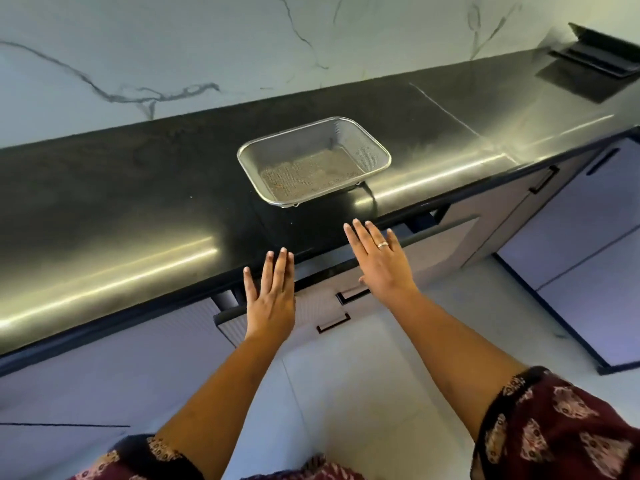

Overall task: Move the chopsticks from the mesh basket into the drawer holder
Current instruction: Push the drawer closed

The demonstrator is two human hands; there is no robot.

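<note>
A rectangular steel mesh basket (313,161) sits on the black countertop (138,202), near its front edge. I see no chopsticks inside it. Below the counter edge a drawer (436,244) with a ribbed pale front stands slightly out; its inside and any holder are hidden. My left hand (270,296) is flat with fingers stretched, over the drawer's top edge. My right hand (379,261), wearing a ring, is also flat and spread, resting against the drawer's top edge to the right. Neither hand holds anything.
Black bar handles (353,294) mark the drawer fronts below my hands. A marble wall (207,46) backs the counter. A dark hob or sink unit (588,64) lies at the far right. Pale cabinets (588,220) stand on the right over a light tiled floor.
</note>
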